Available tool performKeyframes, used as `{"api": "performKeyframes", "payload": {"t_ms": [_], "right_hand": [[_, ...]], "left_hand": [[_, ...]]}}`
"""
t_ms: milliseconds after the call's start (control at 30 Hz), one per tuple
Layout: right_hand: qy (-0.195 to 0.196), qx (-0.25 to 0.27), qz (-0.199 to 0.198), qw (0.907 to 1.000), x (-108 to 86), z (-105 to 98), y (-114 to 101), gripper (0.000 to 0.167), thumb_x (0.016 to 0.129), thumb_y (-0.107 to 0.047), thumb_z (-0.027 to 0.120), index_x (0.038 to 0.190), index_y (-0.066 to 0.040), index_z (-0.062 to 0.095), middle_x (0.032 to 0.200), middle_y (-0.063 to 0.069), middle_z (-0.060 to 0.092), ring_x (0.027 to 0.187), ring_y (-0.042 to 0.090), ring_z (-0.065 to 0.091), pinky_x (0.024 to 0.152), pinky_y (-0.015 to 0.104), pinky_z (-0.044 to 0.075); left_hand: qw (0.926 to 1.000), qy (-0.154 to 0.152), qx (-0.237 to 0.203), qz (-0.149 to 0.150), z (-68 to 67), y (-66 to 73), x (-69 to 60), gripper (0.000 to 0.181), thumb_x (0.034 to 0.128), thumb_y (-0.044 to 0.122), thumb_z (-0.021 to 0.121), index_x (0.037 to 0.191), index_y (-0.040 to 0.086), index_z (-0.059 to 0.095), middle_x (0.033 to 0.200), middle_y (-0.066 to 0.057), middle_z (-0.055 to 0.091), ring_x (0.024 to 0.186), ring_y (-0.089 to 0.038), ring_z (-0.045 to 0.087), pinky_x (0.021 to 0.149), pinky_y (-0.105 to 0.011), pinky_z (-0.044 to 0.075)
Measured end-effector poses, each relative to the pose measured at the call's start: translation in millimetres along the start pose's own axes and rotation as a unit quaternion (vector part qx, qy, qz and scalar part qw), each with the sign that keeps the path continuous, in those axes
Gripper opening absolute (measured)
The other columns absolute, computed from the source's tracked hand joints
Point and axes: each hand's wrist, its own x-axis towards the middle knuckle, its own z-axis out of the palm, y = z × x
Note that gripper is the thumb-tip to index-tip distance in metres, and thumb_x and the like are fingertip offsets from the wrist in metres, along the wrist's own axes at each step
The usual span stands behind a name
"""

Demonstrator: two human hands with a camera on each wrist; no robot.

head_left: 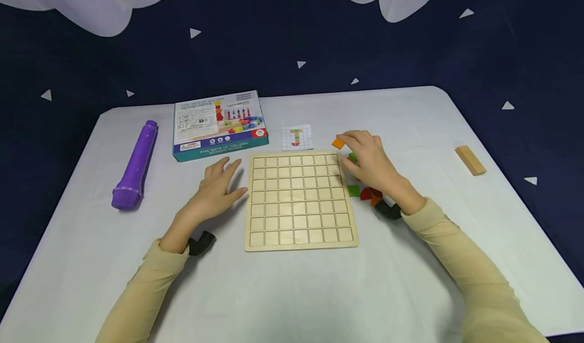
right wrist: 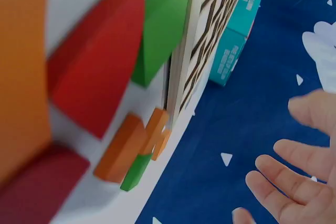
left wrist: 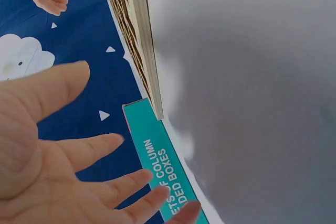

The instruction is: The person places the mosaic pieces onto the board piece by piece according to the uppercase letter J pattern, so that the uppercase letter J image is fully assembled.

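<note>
A square wooden grid board (head_left: 292, 197) lies in the middle of the table. My left hand (head_left: 212, 191) hovers just off the board's left edge, its fingers spread and holding nothing; in the left wrist view the palm and fingers (left wrist: 107, 190) are bare. My right hand (head_left: 371, 160) is over the board's upper right edge, above small blocks. In the right wrist view its fingers are loosely extended, with nothing between them. Near its fingertips lies an orange square block (head_left: 337, 143). Green blocks (head_left: 354, 190) and a red quarter-round block (head_left: 366, 194) lie beside the board, partly under the hand.
A small card (head_left: 297, 137) with a coloured J-shaped pattern lies behind the board. A teal box (head_left: 220, 125) stands at the back left, a purple microphone-shaped object (head_left: 135, 165) farther left. One plain wooden block (head_left: 470, 160) lies near the right edge.
</note>
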Motion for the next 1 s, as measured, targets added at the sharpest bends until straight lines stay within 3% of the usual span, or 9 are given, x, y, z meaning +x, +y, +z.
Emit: {"api": "performKeyframes", "payload": {"t_ms": [167,333,433,567,867,1000], "right_hand": [[0.029,0.0,-0.001,0.9996,8.2,-6,7,0.033,0.084,-0.011,0.066,0.114,0.003,0.062,0.108,0.02,0.064,0.102,0.035,0.056,0.086,0.05,0.042],[0.018,-0.015,0.004,0.9997,17.5,-12,13,0.023,0.083,-0.006,0.066,0.104,0.004,0.067,0.093,0.019,0.067,0.087,0.033,0.059,0.078,0.044,0.047],[-0.005,-0.016,0.03,0.9994,24.1,-13,17,0.021,0.084,-0.005,0.065,0.102,0.004,0.068,0.09,0.018,0.067,0.083,0.031,0.059,0.073,0.041,0.047],[-0.044,-0.006,0.073,0.9963,34.5,-10,24,0.02,0.085,-0.008,0.064,0.101,0.003,0.069,0.09,0.018,0.068,0.081,0.029,0.059,0.071,0.039,0.047],[-0.153,0.018,0.151,0.9764,54.8,5,42,0.028,0.086,-0.013,0.064,0.108,0.004,0.067,0.098,0.022,0.067,0.082,0.028,0.057,0.072,0.037,0.046],[-0.182,0.022,0.165,0.969,59.6,9,47,0.032,0.085,-0.014,0.065,0.111,0.005,0.065,0.106,0.023,0.066,0.091,0.03,0.059,0.082,0.041,0.048]], "left_hand": [[0.9993,0.024,-0.03,0.007,1.4,-1.4,-3.4,0.058,0.0909,0.024,0.058,0.141,0.003,0.037,0.146,-0.026,0.024,0.132,-0.041,0.019,0.103,-0.06,0.027],[0.9982,0.03,-0.049,0.019,3.4,-3.1,-3.0,0.053,0.0886,0.019,0.061,0.135,0.001,0.044,0.115,-0.021,0.046,0.102,-0.03,0.042,0.082,-0.042,0.039],[0.9966,0.006,-0.076,0.031,3.8,-4.7,-1.9,0.051,0.0863,0.014,0.064,0.131,-0.001,0.046,0.096,-0.016,0.055,0.079,-0.021,0.048,0.067,-0.03,0.04],[0.993,-0.034,-0.106,0.041,5.8,-6.8,-0.7,0.05,0.0823,0.011,0.069,0.126,-0.003,0.048,0.085,-0.011,0.06,0.066,-0.014,0.05,0.058,-0.025,0.042],[0.9898,-0.064,-0.121,0.039,8.8,-2.5,1.9,0.047,0.074,0.009,0.076,0.113,-0.004,0.053,0.078,-0.008,0.063,0.063,-0.009,0.056,0.059,-0.023,0.045],[0.9905,-0.059,-0.12,0.031,10.2,-0.9,2.6,0.046,0.0721,0.008,0.077,0.11,-0.004,0.055,0.076,-0.008,0.063,0.062,-0.009,0.057,0.059,-0.023,0.046]]}}
